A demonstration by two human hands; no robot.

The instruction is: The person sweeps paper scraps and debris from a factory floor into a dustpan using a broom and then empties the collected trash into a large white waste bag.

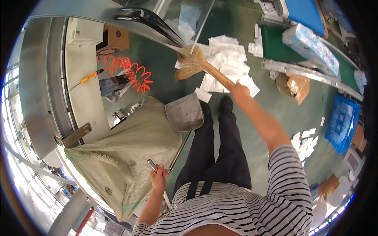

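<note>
My right hand is closed around the handle of a straw broom, with the arm stretched forward. The broom's splayed bristles point away to the left, at the left edge of a heap of white paper sheets on the floor. Lower down, my left hand grips the long metal handle of a dustpan. The grey, scuffed pan hangs beside my legs, just left of my shoes and in front of a draped sack. Its contents, if any, cannot be made out.
A large olive woven sack hangs at my left, by a machine frame with a coiled red hose and a yellow-handled screwdriver. At right stand a green conveyor, a blue crate and scattered paper scraps.
</note>
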